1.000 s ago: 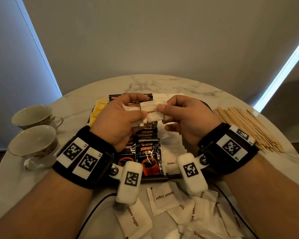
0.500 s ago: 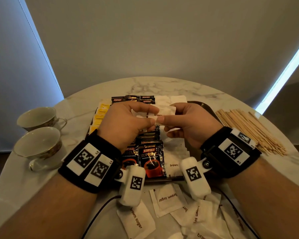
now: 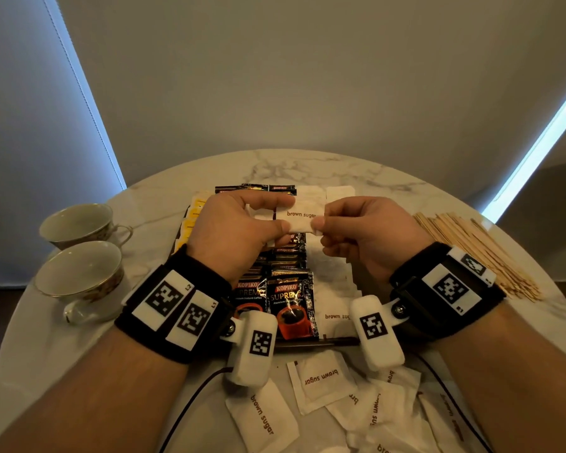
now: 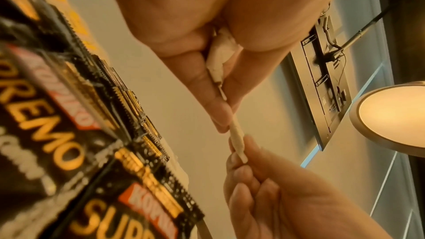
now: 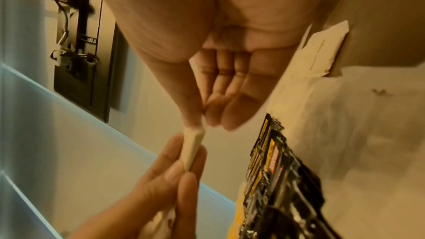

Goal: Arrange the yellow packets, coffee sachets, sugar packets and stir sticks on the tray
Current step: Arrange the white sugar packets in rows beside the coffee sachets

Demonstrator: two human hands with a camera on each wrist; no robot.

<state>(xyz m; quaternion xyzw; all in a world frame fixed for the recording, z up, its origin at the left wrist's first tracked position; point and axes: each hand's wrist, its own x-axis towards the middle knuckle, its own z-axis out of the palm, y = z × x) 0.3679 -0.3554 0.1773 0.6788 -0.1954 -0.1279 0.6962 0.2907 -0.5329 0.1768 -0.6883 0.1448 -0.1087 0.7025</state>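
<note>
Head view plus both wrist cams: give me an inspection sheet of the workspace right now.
Surface: round marble table.
Job's things: tray holds yellow packets, coffee sachets and sugar packets; stir sticks piled on the table, right; loose sugar packets at the near edge.
Clutter: two cups, left.
Grips: left hand and right hand both pinch one sugar packet above the tray.
Cables: black cable from the left wrist; another by the right.
Surroundings: grey wall, bright window strips.
</note>
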